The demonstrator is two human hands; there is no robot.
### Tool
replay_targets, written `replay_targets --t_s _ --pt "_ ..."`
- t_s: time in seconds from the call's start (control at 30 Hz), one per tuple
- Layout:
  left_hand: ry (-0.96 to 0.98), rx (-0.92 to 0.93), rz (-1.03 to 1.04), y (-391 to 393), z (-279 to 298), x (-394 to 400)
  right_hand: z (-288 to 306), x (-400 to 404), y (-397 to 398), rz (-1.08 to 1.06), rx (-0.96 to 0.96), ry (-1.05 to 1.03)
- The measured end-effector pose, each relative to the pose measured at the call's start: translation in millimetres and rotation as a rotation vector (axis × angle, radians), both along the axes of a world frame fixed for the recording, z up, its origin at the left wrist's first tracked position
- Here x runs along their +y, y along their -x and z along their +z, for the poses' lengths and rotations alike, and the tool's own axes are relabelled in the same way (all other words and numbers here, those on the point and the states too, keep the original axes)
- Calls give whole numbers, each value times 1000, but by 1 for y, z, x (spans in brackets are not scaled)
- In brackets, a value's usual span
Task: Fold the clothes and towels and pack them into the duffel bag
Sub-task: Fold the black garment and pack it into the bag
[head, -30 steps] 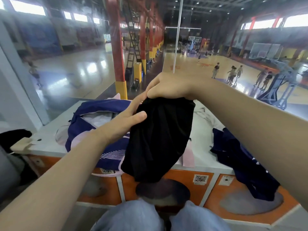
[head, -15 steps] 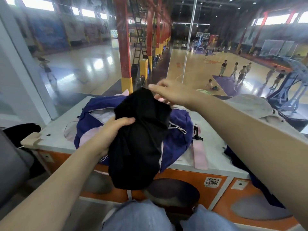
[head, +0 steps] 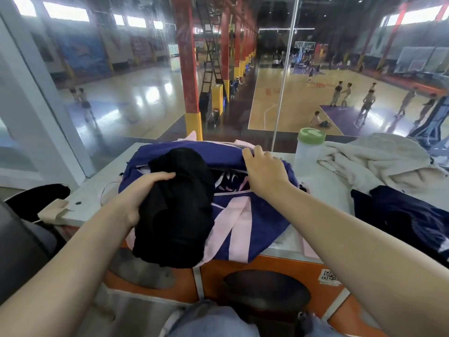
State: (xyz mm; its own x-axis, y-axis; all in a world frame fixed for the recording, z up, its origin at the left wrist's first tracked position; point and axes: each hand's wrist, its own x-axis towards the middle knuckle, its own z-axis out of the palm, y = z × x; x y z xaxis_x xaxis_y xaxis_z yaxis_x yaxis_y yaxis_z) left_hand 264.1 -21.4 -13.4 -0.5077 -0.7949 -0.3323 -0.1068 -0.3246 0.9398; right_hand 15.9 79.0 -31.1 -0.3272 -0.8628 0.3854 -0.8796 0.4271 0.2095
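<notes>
I am grasping the folded black garment [head: 175,205] in my left hand [head: 145,190], just left of the duffel bag [head: 243,215] opening. My right hand [head: 263,170], fingers extended, is holding that opening apart; I should keep it wide and feed the fold in flat.

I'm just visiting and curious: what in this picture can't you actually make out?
From the head view:
- Inside of the navy and pink duffel bag: hidden by the bundled black garment and the bag's flap, which the right hand touches.
- Left hand: its thumb is buried behind the garment.
- Dark navy garment: cut off by the right edge.
- Cream towel: whether folded, unclear.
- QR sticker: too small.
</notes>
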Motion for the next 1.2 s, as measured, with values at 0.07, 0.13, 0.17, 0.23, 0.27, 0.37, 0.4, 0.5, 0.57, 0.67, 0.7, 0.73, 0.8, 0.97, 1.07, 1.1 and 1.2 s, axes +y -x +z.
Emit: replay_targets --t_s 0.07,0.13,0.17,0.23,0.27,0.37,0.4,0.5,0.57,0.67,0.7,0.73,0.8,0.97,1.07,1.1,1.2 --pt "-10 -54 -88 10 0 0 12 -3 5 38 43 -16" --pt "-19 -95 -142 21 1 3 27 -5 7 64 37 -39" --pt "-23 -108 -161 28 0 5 34 -5 9 66 -11 -13" --pt "-48 -130 -184 41 -2 10 48 -5 14 35 -207 96" --pt "-60 -127 -186 48 -3 14 55 -5 17 19 -339 147" --pt "-84 -88 -203 67 -1 22 71 -10 23 45 -613 173" --pt "-88 -79 -203 73 0 24 73 -12 23 58 -629 142" --pt "-109 -31 -184 83 0 21 69 -19 21 84 -625 62" --pt "-113 8 -142 82 2 16 66 -20 24 71 -658 44" --pt "-25 -3 -15 67 -1 -6 67 -11 25 44 -598 62" --pt "10 -39 -7 61 -6 -17 67 -7 20 64 -499 116" --pt "38 -89 -15 56 -11 -25 68 -2 11 119 -408 190" --pt "29 -148 -66 48 -21 -35 60 2 -14 262 -394 272" --pt "32 -150 -138 43 -22 -25 27 -15 -54 -9 -1102 -269" --pt "47 -92 -156 40 -25 -26 12 -28 -51 -88 -1555 -60" --pt "45 -66 -160 39 -26 -26 7 -33 -49 -99 -1637 32" --pt "23 -39 -207 36 -28 -26 -3 -44 -48 -114 -1789 166"
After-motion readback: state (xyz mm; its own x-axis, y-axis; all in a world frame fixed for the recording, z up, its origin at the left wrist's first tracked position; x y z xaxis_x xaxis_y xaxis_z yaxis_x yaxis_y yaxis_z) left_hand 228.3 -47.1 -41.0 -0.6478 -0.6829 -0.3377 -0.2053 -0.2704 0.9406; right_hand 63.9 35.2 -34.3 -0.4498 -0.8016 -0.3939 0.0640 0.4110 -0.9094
